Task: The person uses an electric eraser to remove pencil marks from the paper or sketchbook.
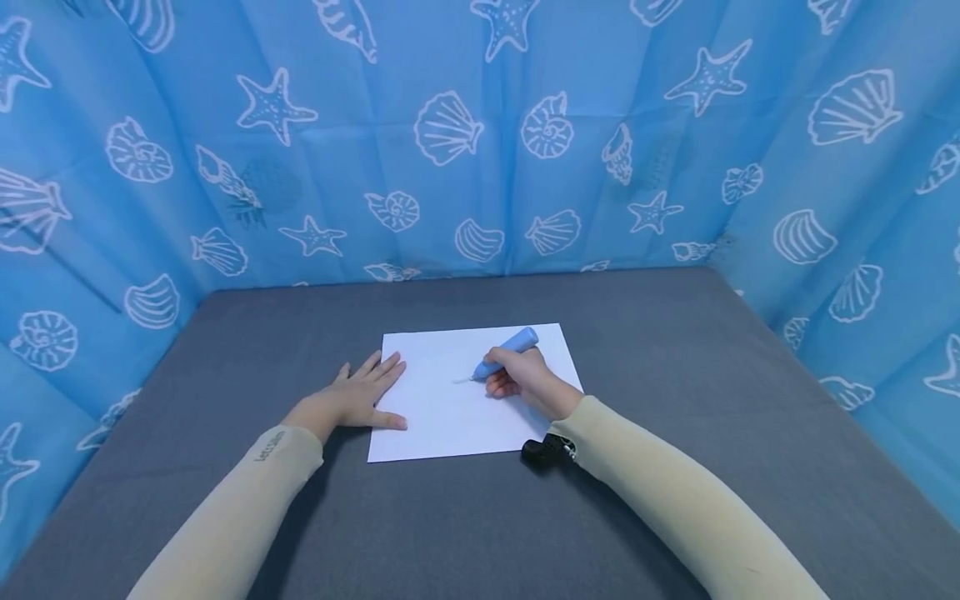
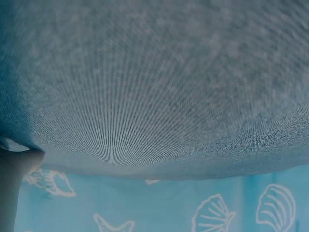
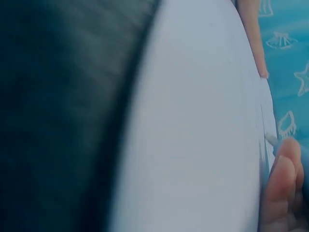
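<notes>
A white sheet of paper (image 1: 450,429) lies on the grey table. My left hand (image 1: 354,402) rests with spread fingers across the sheet's left edge, thumb on the paper. My right hand (image 1: 528,379) grips a thick blue pen (image 1: 519,340) slantwise over the sheet's right half. The pen's narrow tip meets the paper near a short faint line (image 1: 461,382). The right wrist view catches curled fingers (image 3: 281,181), the pale pen tip (image 3: 271,139) and part of the paper (image 3: 193,116). Only a dark part of the left hand (image 2: 19,166) enters the left wrist view.
Grey cloth covers the table (image 1: 675,350) around the sheet. A blue curtain (image 1: 502,183) with white shells and starfish stands along the back and both sides. A small black device (image 1: 542,454) sits beneath the right wrist.
</notes>
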Tool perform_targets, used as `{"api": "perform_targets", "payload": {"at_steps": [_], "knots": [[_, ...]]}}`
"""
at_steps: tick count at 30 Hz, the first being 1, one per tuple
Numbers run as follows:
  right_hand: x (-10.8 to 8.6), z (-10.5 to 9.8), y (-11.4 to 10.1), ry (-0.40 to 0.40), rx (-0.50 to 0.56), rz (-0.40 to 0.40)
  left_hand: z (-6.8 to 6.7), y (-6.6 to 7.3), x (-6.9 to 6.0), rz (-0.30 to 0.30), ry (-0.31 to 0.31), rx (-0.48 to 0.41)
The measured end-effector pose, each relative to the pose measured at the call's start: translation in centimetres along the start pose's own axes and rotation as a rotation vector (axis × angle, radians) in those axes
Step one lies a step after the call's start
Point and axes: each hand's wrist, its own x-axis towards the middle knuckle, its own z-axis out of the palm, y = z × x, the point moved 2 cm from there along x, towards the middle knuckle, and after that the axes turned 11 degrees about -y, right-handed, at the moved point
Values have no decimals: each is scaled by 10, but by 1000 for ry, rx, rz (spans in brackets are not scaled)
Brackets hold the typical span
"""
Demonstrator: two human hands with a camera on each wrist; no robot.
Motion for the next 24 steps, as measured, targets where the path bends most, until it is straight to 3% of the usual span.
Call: {"api": "perform_targets", "payload": {"at_steps": [24], "knots": [[1,4,2,-22,-5,-18,0,1,1,13,5,0]]}}
